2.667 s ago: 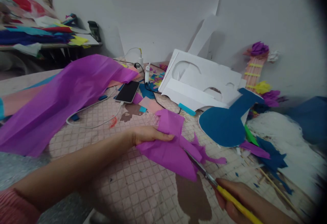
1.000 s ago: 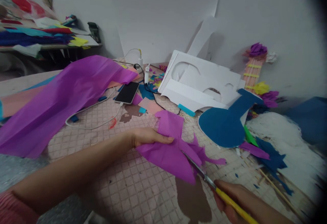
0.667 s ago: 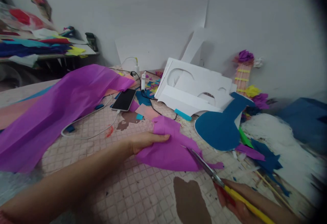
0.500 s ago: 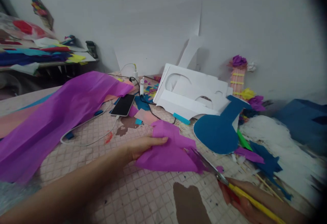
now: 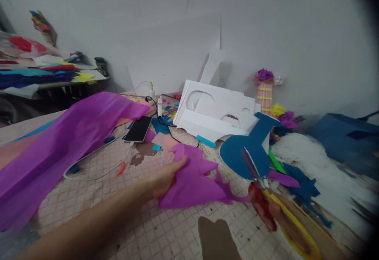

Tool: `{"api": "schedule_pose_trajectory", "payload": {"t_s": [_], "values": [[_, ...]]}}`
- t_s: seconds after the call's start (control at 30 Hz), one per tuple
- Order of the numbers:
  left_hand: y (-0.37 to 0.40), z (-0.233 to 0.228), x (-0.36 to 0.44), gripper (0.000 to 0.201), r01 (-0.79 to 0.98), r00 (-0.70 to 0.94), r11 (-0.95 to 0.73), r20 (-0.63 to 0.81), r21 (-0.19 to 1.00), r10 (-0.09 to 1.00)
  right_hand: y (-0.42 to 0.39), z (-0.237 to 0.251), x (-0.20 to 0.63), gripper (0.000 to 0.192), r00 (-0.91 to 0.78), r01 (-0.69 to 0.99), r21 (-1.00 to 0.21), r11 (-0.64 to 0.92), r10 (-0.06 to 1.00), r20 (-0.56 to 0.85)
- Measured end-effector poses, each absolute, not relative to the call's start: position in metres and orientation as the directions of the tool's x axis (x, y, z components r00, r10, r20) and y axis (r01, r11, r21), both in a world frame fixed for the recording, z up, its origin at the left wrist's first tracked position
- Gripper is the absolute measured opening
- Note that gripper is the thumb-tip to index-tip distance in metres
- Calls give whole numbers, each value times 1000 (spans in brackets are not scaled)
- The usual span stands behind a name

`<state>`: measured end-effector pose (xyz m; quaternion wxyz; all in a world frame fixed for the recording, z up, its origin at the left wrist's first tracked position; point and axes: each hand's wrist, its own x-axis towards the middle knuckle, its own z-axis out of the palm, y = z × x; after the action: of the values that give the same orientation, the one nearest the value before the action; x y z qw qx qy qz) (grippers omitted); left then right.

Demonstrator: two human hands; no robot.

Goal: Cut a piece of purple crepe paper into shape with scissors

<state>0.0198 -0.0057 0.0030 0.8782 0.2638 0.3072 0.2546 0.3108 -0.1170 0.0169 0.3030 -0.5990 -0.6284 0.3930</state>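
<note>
My left hand grips a jagged-edged piece of purple paper, thumb on top and fingers hidden beneath it. A thin strip of the paper trails right, toward the scissors. My right hand holds these scissors by their red and yellow handles, blades slightly apart and pointing up and away. The blades appear in front of a blue flask-shaped cutout lying past the purple piece; whether they touch it I cannot tell.
A long purple sheet stretches along the left. Behind my left hand lies a phone with a white cable. White cut card leans at the back. White fibres and a blue bag sit at the right.
The scissors have come away from the purple paper, moving right and tilting upward. The paper's right side now shows a jagged edge. My left hand keeps its hold, and the view has shifted slightly.
</note>
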Motion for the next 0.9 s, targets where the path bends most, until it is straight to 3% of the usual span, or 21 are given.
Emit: {"api": "schedule_pose_trajectory", "payload": {"t_s": [0.07,0.13,0.27,0.47,0.7,0.9], "values": [[-13,11,23,46,-291,656,712,-409,639,635,-113,11,301,55,-69,463,-886,16,997,-18],[-21,19,26,45,-279,624,701,-430,657,652,-110,5,288,63,-33,426,-903,54,998,44],[-31,23,33,50,-261,625,720,-457,642,633,-107,0,261,47,40,353,-928,117,989,140],[-27,8,31,56,-296,765,789,-361,539,533,-100,-8,240,26,196,310,-951,12,978,77],[-25,9,31,36,-384,652,692,-351,612,672,-102,-9,232,18,152,254,-967,9,987,50],[-21,10,29,33,-367,620,726,-429,581,657,-102,-14,230,15,140,256,-967,-10,990,27]]}}
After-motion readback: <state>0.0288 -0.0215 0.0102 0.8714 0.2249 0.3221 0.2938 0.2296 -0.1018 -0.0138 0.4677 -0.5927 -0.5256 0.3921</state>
